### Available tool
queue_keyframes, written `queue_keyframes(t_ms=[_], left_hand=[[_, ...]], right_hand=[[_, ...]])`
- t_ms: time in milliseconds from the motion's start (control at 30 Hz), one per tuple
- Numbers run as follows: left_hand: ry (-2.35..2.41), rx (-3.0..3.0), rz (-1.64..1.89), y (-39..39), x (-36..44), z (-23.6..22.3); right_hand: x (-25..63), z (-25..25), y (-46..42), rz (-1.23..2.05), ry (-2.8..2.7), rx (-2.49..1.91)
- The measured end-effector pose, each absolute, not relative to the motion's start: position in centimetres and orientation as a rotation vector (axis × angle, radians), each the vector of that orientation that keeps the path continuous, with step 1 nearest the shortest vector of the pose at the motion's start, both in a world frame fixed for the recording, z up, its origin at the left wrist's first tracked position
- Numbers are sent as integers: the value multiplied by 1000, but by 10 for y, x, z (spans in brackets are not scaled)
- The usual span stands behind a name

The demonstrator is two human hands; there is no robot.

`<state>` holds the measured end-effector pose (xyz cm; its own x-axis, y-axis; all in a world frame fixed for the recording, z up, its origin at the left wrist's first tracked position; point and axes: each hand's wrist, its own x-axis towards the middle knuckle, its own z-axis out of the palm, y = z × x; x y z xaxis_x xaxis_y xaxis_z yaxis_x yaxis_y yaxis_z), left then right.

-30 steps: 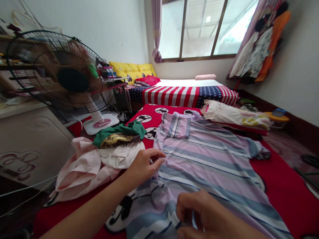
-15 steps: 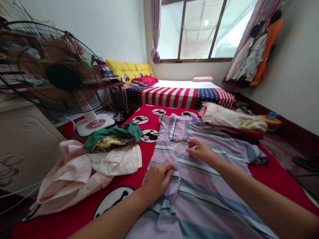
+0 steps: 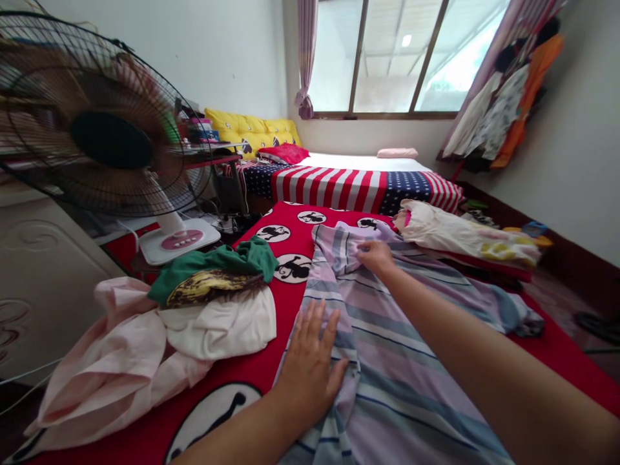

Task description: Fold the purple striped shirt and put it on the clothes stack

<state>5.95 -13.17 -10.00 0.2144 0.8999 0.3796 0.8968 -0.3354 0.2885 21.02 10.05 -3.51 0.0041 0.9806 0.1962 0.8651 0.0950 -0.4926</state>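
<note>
A lilac and blue striped polo shirt [image 3: 402, 361] lies spread on a red blanket [image 3: 252, 374] with black-and-white cartoon circles. My left hand [image 3: 310, 361] lies flat on the shirt's left edge, fingers stretched out and apart. My right hand [image 3: 376, 256] reaches far forward and pinches the fabric just below the shirt's collar [image 3: 339, 244]. My right forearm crosses over the middle of the shirt.
A pile of pink, cream and green clothes [image 3: 184, 316] lies left of the shirt. A running fan [image 3: 97, 123] stands at the far left. A cream garment [image 3: 465, 236] lies to the right, a flag-patterned bed [image 3: 358, 184] behind, and hung clothes [image 3: 508, 97] on the right wall.
My right hand has moved from near my body out to the collar and gripped it. My left hand has let go of the shirt's edge and now lies flat on it.
</note>
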Motion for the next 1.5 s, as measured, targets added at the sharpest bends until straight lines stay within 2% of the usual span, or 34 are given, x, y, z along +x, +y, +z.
queue_keyframes(t_ms=[133, 300, 400, 600, 767, 1133, 1367, 1500], left_hand=[[1830, 2421, 687, -132, 60, -99], [1814, 2401, 593, -133, 61, -96], [1787, 2387, 587, -133, 61, -97], [1767, 2345, 567, -132, 60, -98], [1744, 2339, 557, -133, 59, -98], [1704, 2378, 559, -128, 59, -102], [1783, 2352, 605, -129, 63, -99], [1799, 2373, 612, -130, 63, -100]], right_hand=[[243, -19, 102, 93, -1844, -1756], [272, -24, 95, -204, -2001, -1961], [261, -29, 98, -374, -2057, -1819], [198, -30, 129, 56, -2030, -1667], [156, -34, 158, 204, -2017, -1617], [158, -51, 212, 532, -1864, -1517], [179, -57, 161, 420, -1989, -1308], [213, -68, 116, 238, -2384, -1206]])
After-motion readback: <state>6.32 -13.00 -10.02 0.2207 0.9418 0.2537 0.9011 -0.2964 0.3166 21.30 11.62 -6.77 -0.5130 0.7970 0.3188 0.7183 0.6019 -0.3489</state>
